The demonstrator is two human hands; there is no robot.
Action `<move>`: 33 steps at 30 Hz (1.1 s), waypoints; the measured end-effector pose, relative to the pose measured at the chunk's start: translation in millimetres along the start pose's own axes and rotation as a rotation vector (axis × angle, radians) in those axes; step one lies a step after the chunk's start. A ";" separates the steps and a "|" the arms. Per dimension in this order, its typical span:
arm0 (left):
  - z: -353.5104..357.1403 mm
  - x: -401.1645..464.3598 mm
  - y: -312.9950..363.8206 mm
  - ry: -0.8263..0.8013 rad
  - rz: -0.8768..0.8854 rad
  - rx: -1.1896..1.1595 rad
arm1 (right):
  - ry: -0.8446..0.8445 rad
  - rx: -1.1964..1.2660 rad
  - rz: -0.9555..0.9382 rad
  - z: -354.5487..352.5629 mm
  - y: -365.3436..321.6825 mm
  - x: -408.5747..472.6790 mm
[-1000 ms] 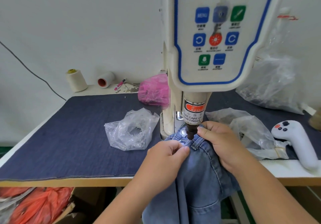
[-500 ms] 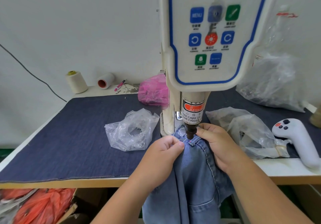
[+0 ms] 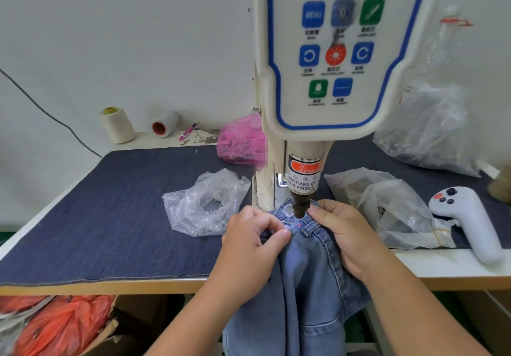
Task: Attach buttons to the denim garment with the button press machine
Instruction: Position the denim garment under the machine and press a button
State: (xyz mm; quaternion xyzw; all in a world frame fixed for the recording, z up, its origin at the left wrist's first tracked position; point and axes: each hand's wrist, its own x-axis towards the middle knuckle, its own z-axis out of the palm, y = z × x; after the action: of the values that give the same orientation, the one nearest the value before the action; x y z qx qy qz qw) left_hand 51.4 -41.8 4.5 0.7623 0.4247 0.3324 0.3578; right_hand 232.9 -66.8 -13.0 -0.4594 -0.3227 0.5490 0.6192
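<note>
A light blue denim garment [image 3: 307, 278] hangs over the table's front edge, its waistband under the dark punch [image 3: 300, 208] of the cream button press machine [image 3: 329, 51]. A red laser dot [image 3: 299, 225] lies on the waistband just below the punch. My left hand [image 3: 254, 242] pinches the waistband left of the punch. My right hand [image 3: 345, 234] grips the waistband on the right, thumb beside the punch. A clear bag of buttons [image 3: 206, 206] lies left of the machine.
Dark denim cloth [image 3: 110, 217] covers the table. Clear plastic bags [image 3: 387, 206] and a white handheld controller [image 3: 467, 223] lie on the right. A pink bag [image 3: 240, 142], two thread cones [image 3: 117, 124] and a pink pen [image 3: 188, 131] sit at the back. Orange plastic [image 3: 55, 325] fills a box below.
Both hands have shifted the waistband slightly under the punch. The red laser dot now shows on the denim.
</note>
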 end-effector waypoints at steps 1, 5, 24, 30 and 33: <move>-0.1 0.9 -1.7 -0.011 -0.007 -0.025 | 0.000 0.005 -0.003 0.0 0.5 -0.2; 0.0 3.2 -6.0 -0.057 -0.022 -0.050 | -0.008 0.017 -0.025 0.9 2.6 0.5; -0.9 1.5 -12.6 -0.104 -0.008 -0.142 | -0.098 0.098 -0.061 -9.9 8.5 1.4; 3.2 0.0 -14.5 -0.055 0.021 -0.108 | -0.104 0.098 -0.062 -13.1 10.7 2.6; 4.8 -0.3 -15.3 -0.039 0.027 -0.107 | -0.101 0.087 -0.057 -14.0 11.1 2.9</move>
State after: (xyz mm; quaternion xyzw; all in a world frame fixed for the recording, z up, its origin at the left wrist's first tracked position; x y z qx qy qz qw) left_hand 48.8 -37.4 -10.8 0.7539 0.3891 0.3446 0.4019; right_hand 241.9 -67.2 -28.7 -0.3945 -0.3423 0.5670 0.6370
